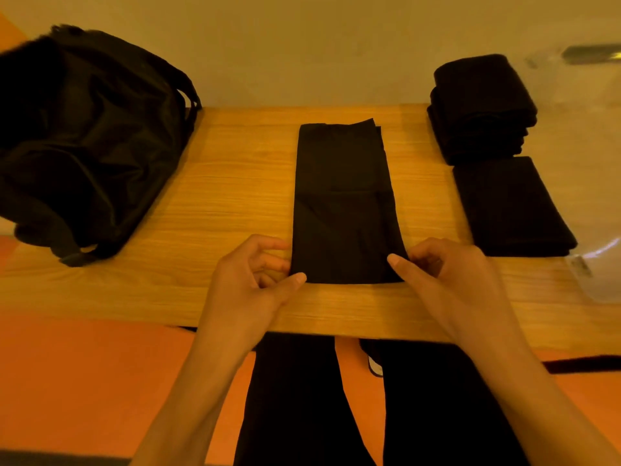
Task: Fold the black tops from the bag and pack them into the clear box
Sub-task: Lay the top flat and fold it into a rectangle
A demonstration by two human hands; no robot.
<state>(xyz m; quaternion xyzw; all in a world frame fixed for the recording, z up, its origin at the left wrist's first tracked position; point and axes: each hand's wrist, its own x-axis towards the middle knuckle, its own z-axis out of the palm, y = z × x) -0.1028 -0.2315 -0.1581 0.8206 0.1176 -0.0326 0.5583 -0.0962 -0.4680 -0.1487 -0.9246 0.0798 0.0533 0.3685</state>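
Observation:
A black top [342, 203] lies folded into a long narrow strip down the middle of the wooden table [228, 196]. My left hand [250, 280] pinches its near left corner between thumb and fingers. My right hand [447, 274] pinches the near right corner the same way. The black bag [84, 136] sits slumped at the far left of the table. At the far right stands the clear box [591, 129], its walls barely visible, with a pile of folded black tops [480, 109] and one more folded top [510, 206] lying in front of the pile.
The table's near edge runs just below my hands. A pale wall rises behind the table. Below are an orange floor [84, 381] and my dark-trousered legs [292, 398].

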